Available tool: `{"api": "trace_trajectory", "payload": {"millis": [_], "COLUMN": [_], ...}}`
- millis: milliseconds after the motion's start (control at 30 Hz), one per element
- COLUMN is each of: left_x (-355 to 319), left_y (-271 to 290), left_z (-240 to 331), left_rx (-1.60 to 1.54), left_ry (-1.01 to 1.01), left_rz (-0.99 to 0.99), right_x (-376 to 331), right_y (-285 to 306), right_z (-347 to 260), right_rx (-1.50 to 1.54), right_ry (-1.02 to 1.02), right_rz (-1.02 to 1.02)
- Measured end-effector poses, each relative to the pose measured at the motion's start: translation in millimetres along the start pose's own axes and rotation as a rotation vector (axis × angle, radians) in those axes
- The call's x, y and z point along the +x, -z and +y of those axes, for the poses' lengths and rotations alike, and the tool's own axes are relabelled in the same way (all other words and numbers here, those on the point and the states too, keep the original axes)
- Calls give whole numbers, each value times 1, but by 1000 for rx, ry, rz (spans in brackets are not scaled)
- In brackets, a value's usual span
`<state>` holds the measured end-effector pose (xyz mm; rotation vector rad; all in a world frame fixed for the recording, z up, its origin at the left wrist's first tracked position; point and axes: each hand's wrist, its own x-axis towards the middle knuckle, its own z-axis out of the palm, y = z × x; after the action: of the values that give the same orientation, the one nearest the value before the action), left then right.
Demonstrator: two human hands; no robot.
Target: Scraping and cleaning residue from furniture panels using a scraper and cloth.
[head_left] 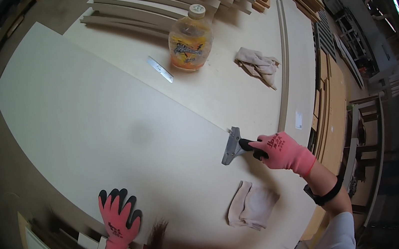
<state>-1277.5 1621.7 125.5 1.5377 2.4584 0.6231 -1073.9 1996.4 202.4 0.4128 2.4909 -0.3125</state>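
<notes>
My right hand (284, 153), in a pink glove with black fingertips, is closed round the black handle of a scraper (232, 145). The scraper's wide grey head is at the right edge of a large pale panel (91, 108); whether its blade touches the surface I cannot tell. At the panel's near left edge, my left hand (120, 220) lies with its fingers spread, in a matching glove and holding nothing. A folded beige cloth (258, 207) rests below the scraper. Farther off lie a crumpled cloth (258, 66) and a short flat metal strip (160, 69).
A clear plastic bottle (191, 45) with a white cap and some orange liquid stands beyond the panel. Long pale boards (138, 4) are stacked at the back. Along the right run a long narrow strip (283, 70) and brown boards (331, 107), with a rack (366, 148) beyond.
</notes>
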Motion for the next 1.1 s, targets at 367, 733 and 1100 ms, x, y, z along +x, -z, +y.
{"api": "trace_trajectory", "payload": {"millis": [367,733,1100], "left_x": [-3,-22,-20], "left_y": [3,2,-19], "left_z": [-7,-34,-34], "left_rx": [-111,-364,-428], "left_ry": [7,-78,-89], "left_rz": [39,145,569], "right_x": [95,234,240], "right_y": [53,139,119], "right_z": [-45,-122,-163], "right_rx": [11,-16,189], "right_ry": [100,165,263], "right_rz": [54,90,386]}}
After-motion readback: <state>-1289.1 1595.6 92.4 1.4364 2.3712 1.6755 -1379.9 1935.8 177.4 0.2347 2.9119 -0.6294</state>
